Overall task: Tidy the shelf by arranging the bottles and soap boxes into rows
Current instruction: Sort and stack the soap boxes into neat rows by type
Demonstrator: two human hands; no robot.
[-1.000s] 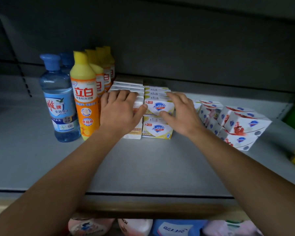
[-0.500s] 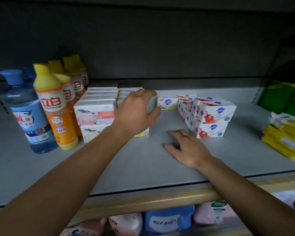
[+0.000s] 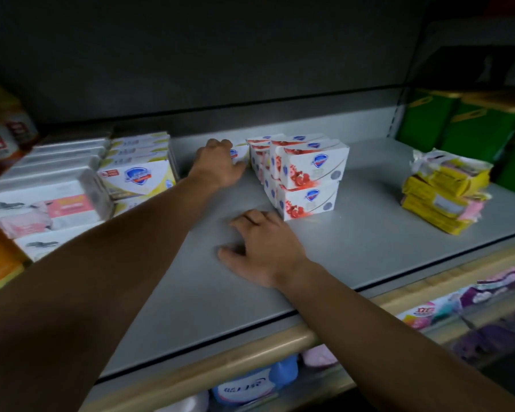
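Note:
My left hand (image 3: 217, 163) reaches to the back of the grey shelf (image 3: 369, 239) and closes over a small white soap box (image 3: 241, 153), just left of the stacked red-and-white soap boxes (image 3: 312, 173). The box is mostly hidden by the hand. My right hand (image 3: 262, 245) lies flat on the shelf in front of that stack, fingers spread, holding nothing. Rows of yellow-and-white soap boxes (image 3: 137, 176) and pink-and-white soap boxes (image 3: 51, 203) stand at the left. The orange bottles (image 3: 0, 138) are cut off by the left edge and blurred.
A loose pile of yellow wrapped packs (image 3: 446, 191) lies at the right, with green boxes (image 3: 473, 126) behind it past a divider. The shelf's wooden front edge (image 3: 250, 352) runs below my arms. Pouches and bottles (image 3: 250, 385) fill the shelf underneath.
My left hand left the yellow-and-white boxes and moved right and back onto the small white box. My right hand stayed flat on the shelf. The view swung right, pushing the bottles out of frame.

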